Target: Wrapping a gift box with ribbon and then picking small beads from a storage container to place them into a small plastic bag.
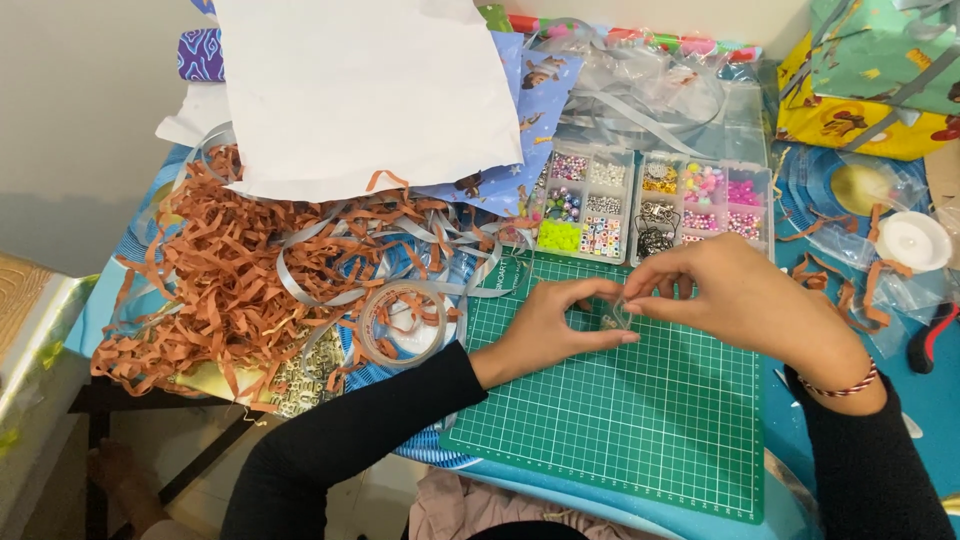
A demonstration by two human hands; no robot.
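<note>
Hands (560, 330) (720, 295) pinching small clear bag (613, 315), compartmented bead boxes (585, 205) w/ colourful beads behind.

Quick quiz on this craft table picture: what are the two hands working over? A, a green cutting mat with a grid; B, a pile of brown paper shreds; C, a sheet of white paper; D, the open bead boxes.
A: both the left hand and the right hand are pinching something small and clear above the green cutting mat; the brown paper shreds lie off to the left.
</note>
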